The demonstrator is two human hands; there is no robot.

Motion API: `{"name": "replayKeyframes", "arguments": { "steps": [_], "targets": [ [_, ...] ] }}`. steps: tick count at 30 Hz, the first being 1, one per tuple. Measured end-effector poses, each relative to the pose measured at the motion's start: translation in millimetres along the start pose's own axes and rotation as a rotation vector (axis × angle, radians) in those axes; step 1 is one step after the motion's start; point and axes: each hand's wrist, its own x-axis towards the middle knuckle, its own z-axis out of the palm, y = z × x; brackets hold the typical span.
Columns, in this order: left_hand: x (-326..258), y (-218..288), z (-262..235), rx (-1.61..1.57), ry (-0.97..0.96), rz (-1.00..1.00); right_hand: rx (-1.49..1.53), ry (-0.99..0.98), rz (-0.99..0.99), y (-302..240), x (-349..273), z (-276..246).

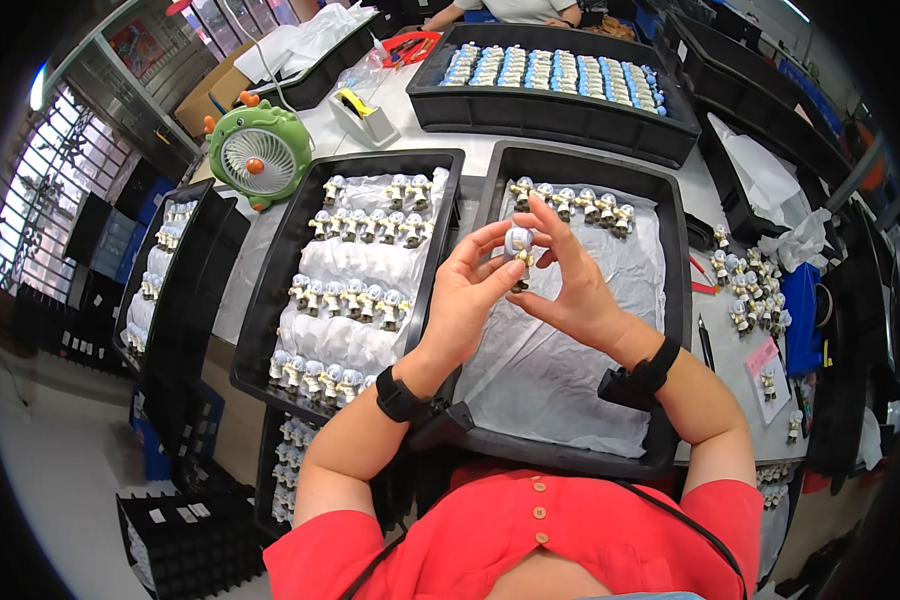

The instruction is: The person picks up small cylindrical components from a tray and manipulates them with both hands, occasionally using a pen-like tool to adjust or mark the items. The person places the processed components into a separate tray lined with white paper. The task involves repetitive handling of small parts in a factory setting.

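A small figurine with pale blue-grey hair, a whitish-gold body and a dark base is held upright between my two hands, above the right-hand tray. My left hand pinches it from the left, thumb on its front. From the right, the fingers and thumb of my right hand curve around it; the thumb is at its base. Beneath them lies a black tray lined with white sheet, with several like figurines along its far end. To the left, another black tray holds rows of figurines.
A green fan and a tape dispenser stand beyond the left tray. Farther back is a black crate of blue-haired figurines. Loose figurines cluster at right beside a blue bin. Another person's arm shows at the far side.
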Motion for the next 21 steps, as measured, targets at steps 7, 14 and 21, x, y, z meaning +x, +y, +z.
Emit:
{"name": "replayKeyframes", "arguments": {
  "steps": [7,14,21],
  "targets": [
    [-2.0,1.8,3.2,0.066,-0.004,0.038,-0.060,0.005,-0.077,-0.3,0.1,2.7],
    [-1.9,-7.3,0.5,0.223,-0.015,0.130,-0.050,-0.006,-0.059,0.7,-1.8,2.3],
    [-3.6,-2.9,4.2,0.134,-0.002,0.092,-0.086,0.014,-0.111,0.2,-1.2,3.3]
  ]
}}
